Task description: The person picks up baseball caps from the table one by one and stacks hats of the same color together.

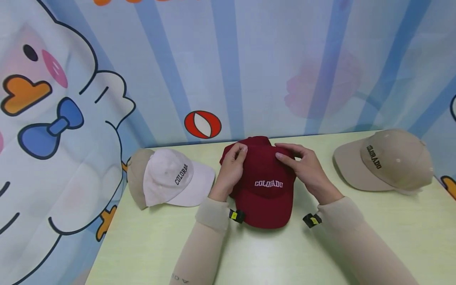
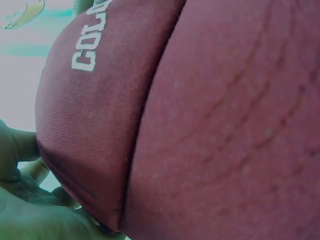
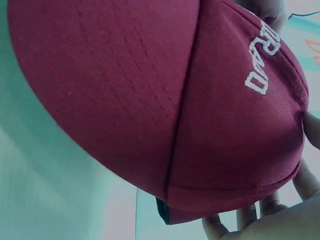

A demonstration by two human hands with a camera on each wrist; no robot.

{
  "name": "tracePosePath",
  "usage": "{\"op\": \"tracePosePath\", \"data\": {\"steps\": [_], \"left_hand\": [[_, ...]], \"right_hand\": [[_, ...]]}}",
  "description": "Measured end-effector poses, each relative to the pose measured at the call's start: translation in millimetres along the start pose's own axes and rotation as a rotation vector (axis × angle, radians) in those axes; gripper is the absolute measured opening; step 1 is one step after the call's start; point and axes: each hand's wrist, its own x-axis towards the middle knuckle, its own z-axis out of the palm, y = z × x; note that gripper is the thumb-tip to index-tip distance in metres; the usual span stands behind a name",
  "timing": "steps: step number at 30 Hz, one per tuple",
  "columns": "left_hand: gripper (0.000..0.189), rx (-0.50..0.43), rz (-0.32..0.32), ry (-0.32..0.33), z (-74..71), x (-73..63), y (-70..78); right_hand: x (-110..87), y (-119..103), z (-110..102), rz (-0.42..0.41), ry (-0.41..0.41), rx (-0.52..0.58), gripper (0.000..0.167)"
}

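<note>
A maroon baseball cap [image 1: 267, 174] with white COLORADO lettering sits between both hands, its brim towards me. My left hand [image 1: 231, 168] holds the crown's left side; in the left wrist view its fingers [image 2: 30, 170] lie along the cap's edge. On the other side, my right hand [image 1: 308, 166] grips the crown, its thumb on the front near the top. The right wrist view shows several fingertips [image 3: 215, 227] at the crown's side edge. More maroon cloth [image 1: 253, 140] shows behind the crown; whether it is a second cap I cannot tell.
To the left, a white cap [image 1: 169, 174] lies partly over a beige cap [image 1: 135, 174]. A tan cap [image 1: 395, 158] with dark COLORADO lettering lies at the right. The pale table [image 1: 270, 257] ends at a printed cartoon backdrop [image 1: 263, 71].
</note>
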Motion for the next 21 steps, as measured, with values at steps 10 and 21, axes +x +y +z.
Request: {"op": "tracePosePath", "data": {"steps": [10,21], "left_hand": [[0.022,-0.002,-0.004,0.049,-16.9,10.4,-17.1],[0.023,-0.006,-0.030,0.072,-24.0,16.3,-29.4]], "right_hand": [[20.4,3.8,18.8,-0.028,0.002,-0.058,0.043],[32.0,6.2,31.2,-0.010,0.031,-0.083,0.039]]}}
